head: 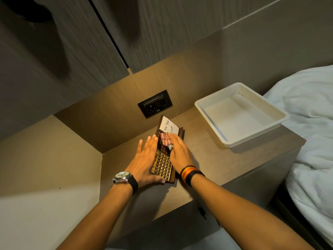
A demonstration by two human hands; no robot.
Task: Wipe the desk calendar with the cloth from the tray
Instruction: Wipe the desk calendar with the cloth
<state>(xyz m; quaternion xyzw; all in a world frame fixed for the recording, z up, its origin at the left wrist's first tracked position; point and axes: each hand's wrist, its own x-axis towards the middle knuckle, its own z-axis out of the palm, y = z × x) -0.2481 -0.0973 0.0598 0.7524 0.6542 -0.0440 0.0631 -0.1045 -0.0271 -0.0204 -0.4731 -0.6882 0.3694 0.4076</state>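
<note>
A brown desk calendar (163, 165) with a gold date grid lies flat on the bedside table, a white "To Do List" notepad (169, 126) at its far end. My left hand (144, 161) rests flat along the calendar's left edge, its thumb at the near corner, steadying it. My right hand (180, 152) presses a red-and-white striped cloth (165, 140) onto the middle of the calendar. The white tray (212, 112) stands at the right with nothing in it.
A black wall socket (155, 103) sits in the panel behind the calendar. The wooden bedside table (216, 159) ends at a front edge near my forearms. A bed with white bedding (310, 134) lies to the right. Cabinet doors rise behind.
</note>
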